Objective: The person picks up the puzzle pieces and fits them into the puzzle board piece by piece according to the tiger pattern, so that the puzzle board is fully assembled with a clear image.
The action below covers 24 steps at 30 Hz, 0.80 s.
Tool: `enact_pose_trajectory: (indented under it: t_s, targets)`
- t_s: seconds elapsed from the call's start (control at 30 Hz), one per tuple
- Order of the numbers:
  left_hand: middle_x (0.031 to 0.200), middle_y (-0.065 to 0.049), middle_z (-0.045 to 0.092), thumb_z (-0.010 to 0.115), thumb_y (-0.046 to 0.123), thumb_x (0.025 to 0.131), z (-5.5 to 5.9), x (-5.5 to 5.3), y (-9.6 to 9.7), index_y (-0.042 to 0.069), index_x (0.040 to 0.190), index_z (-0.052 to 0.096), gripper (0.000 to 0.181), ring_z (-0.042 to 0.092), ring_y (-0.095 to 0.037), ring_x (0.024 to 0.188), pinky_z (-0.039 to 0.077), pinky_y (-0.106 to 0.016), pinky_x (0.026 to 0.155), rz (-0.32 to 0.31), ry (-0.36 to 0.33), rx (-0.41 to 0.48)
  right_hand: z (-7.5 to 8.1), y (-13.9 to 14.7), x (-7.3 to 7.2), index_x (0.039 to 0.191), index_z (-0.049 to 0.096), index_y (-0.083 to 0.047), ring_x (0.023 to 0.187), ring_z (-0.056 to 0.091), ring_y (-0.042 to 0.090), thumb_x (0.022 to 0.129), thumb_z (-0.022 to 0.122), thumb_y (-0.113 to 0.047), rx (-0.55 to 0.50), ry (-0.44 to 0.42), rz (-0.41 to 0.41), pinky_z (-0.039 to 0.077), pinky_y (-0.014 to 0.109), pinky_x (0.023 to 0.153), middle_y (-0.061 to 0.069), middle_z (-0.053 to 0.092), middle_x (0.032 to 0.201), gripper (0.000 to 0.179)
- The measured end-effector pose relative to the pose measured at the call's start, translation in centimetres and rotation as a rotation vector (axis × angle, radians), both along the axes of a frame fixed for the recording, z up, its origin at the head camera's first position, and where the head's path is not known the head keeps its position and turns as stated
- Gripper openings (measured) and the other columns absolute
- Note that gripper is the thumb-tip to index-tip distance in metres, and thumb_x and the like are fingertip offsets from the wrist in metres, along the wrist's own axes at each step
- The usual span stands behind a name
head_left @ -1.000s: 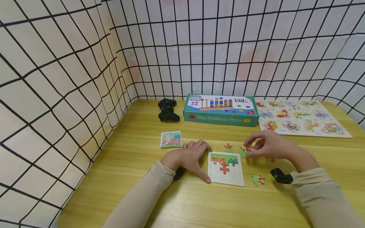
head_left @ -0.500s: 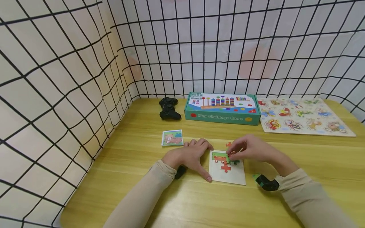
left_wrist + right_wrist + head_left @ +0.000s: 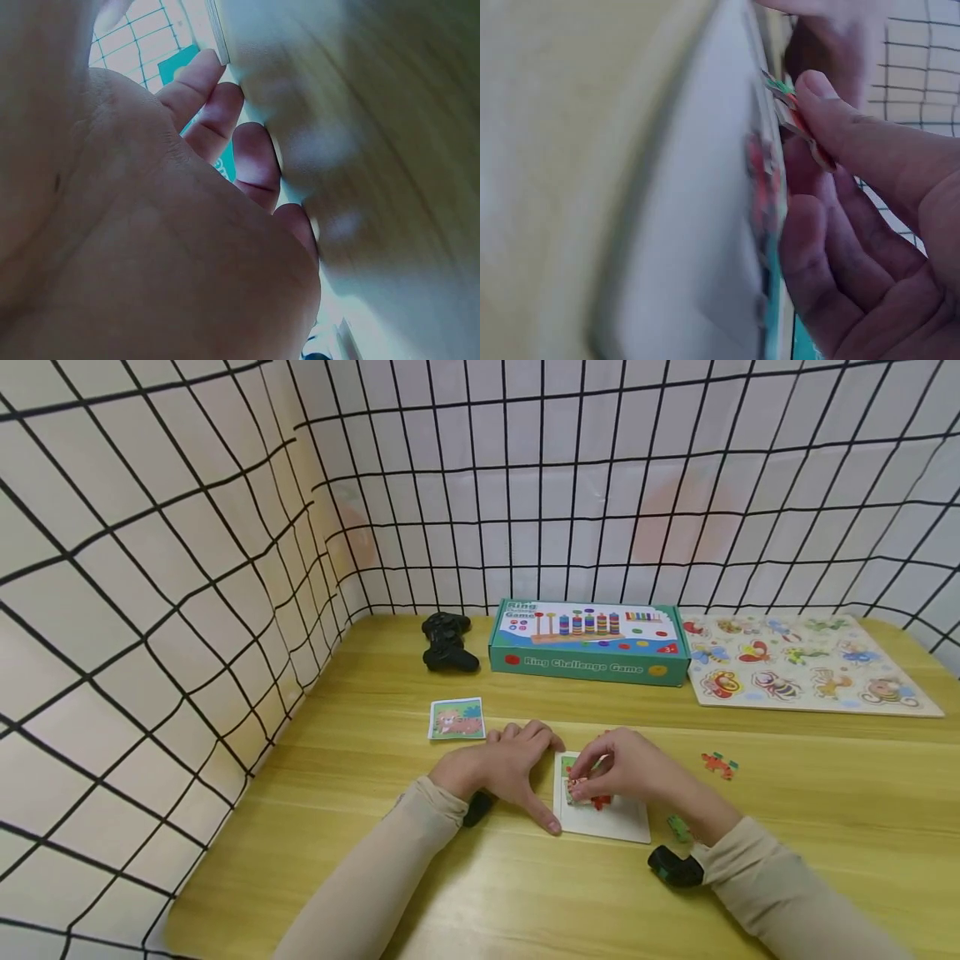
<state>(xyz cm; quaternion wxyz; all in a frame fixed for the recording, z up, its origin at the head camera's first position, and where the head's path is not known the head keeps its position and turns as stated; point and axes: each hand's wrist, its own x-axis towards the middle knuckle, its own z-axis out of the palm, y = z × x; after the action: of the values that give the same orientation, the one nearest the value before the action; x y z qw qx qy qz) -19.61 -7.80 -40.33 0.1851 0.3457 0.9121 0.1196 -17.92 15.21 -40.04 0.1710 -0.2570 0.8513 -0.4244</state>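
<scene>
My right hand (image 3: 626,768) pinches a small jigsaw piece (image 3: 799,120) between thumb and fingers, over the left part of the puzzle board (image 3: 611,828). The piece looks red and green, and it tilts above the board in the right wrist view. Some tiger picture pieces lie in the board's upper part, largely covered by this hand. My left hand (image 3: 517,770) rests on the table with its fingers spread, thumb and index fingertip at the board's left corners. Loose jigsaw pieces lie to the right: a red one (image 3: 719,765) and a green one (image 3: 678,827) near the right wrist.
A tiger picture card (image 3: 457,720) lies beyond the left hand. Farther back are a black game controller (image 3: 447,643), a green Ring Challenge Game box (image 3: 589,643) and a wooden insect puzzle board (image 3: 810,664). Black-lined netting (image 3: 420,510) encloses the table's back and left.
From the loose pieces right of the board, my right hand has moved left with a jigsaw piece, over the board's left part. The left hand keeps its place at the board's edge.
</scene>
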Motion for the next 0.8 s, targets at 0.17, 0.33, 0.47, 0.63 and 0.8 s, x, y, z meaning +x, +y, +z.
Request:
enact_pose_trajectory:
  t_s: [0.17,0.33,0.47,0.63,0.8]
  targets:
    - [0.142,0.005,0.036,0.079,0.077,0.064,0.04,-0.03,0.04,0.021,0.144,0.039,0.105,0.035,-0.017,0.113,0.028,-0.038,0.089,-0.001,-0.002,-0.003,-0.34,-0.65,0.31,0.084,0.076,-0.015,0.07,0.058,0.016,0.08,0.087,-0.021,0.063,0.113,-0.014,0.048,0.027,0.063,-0.005,0.065,0.078,0.013]
    - [0.143,0.005,0.036,0.079,0.077,0.064,0.0,-0.01,-0.02,0.021,0.144,0.039,0.105,0.035,-0.018,0.113,0.028,-0.038,0.089,-0.002,-0.004,0.002,-0.51,-0.84,0.39,0.084,0.076,-0.016,0.072,0.056,0.013,0.081,0.087,-0.022,0.122,0.182,-0.007,0.047,0.028,0.063,-0.01,0.064,0.077,0.013]
    - [0.143,0.005,0.036,0.079,0.076,0.064,-0.03,-0.04,-0.02,0.021,0.144,0.039,0.105,0.036,-0.017,0.112,0.028,-0.038,0.089,-0.002,0.0,0.0,-0.44,-0.75,0.39,0.087,0.077,-0.016,0.074,0.055,0.014,0.08,0.088,-0.026,0.158,0.199,0.002,0.048,0.028,0.065,-0.009,0.064,0.08,0.016]
    - [0.142,0.005,0.037,0.079,0.076,0.064,-0.09,-0.05,-0.01,0.022,0.143,0.039,0.104,0.036,-0.017,0.112,0.028,-0.038,0.088,0.0,-0.003,0.001,-0.05,-0.58,0.4,0.087,0.078,-0.016,0.079,0.055,0.014,0.079,0.088,-0.029,0.189,0.182,0.0,0.048,0.03,0.067,-0.007,0.063,0.085,0.018]
    - [0.142,0.005,0.037,0.078,0.076,0.065,-0.02,-0.03,-0.01,0.021,0.143,0.039,0.104,0.036,-0.017,0.112,0.028,-0.038,0.088,-0.003,-0.002,-0.006,0.05,-0.52,0.37,0.088,0.08,-0.016,0.079,0.055,0.011,0.083,0.086,-0.029,0.203,0.185,0.048,0.048,0.028,0.065,-0.008,0.061,0.08,0.015]
